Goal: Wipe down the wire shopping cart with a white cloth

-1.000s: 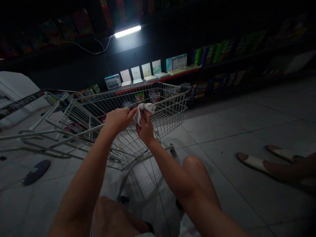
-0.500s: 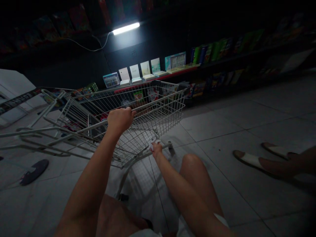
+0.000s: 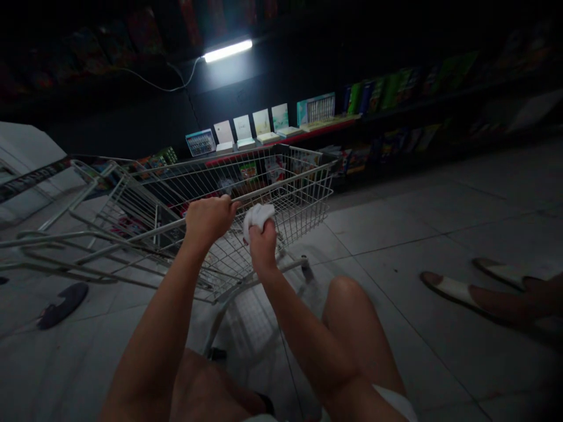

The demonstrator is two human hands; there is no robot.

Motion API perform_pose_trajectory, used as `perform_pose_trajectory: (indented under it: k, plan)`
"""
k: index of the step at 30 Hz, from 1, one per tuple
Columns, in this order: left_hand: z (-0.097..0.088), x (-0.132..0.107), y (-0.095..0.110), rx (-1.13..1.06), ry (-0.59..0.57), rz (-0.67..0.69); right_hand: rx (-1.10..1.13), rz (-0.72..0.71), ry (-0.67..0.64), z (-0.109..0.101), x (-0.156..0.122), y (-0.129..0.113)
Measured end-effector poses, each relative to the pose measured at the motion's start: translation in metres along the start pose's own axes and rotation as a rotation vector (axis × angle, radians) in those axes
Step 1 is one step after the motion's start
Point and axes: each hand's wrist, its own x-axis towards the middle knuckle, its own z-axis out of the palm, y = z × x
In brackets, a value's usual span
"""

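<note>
A metal wire shopping cart (image 3: 303,205) stands in front of me, its basket reaching to the right. My left hand (image 3: 208,220) is wrapped round the top side rail of the basket. In my right hand (image 3: 264,246) is a bunched white cloth (image 3: 258,217), held up against or just before the wire side; whether it touches the wires I cannot tell. My right fingers are closed on the cloth and partly hidden by it. Some dark and reddish items show through the wires at the cart's left part.
Behind the cart runs a dark shelf with upright books (image 3: 261,123) under a lit tube lamp (image 3: 229,51). Another person's feet in light shoes (image 3: 453,287) are on the tiled floor (image 3: 378,234) at right. A dark round base (image 3: 64,306) lies at left.
My right hand has risen with the white cloth from the cart's lower frame to the basket's wire side. My left hand stays on the rail.
</note>
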Motion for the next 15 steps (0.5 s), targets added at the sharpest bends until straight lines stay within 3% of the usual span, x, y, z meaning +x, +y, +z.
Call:
perform_pose_trajectory:
  k: [3,5,7,11,13,15]
  plan:
    - [0.000,-0.005,-0.005,0.008,0.004,0.003,-0.286,-0.423,-0.130,0.001,0.008,-0.015]
    - [-0.001,-0.009,-0.010,0.017,0.002,0.005,-0.475,-0.593,-0.207,-0.010,0.016,-0.002]
    - [-0.002,-0.014,-0.016,0.029,-0.007,0.007,-0.613,-0.629,-0.245,-0.034,0.021,0.027]
    - [-0.002,-0.024,-0.033,0.049,-0.048,0.002,-0.737,-0.519,-0.271,-0.089,0.011,0.089]
    - [-0.004,-0.026,-0.040,0.040,-0.077,-0.012,-0.726,-0.485,-0.245,-0.099,0.001,0.097]
    - [-0.006,-0.026,-0.042,0.019,-0.098,-0.018,-0.673,-0.516,-0.192,-0.091,-0.004,0.082]
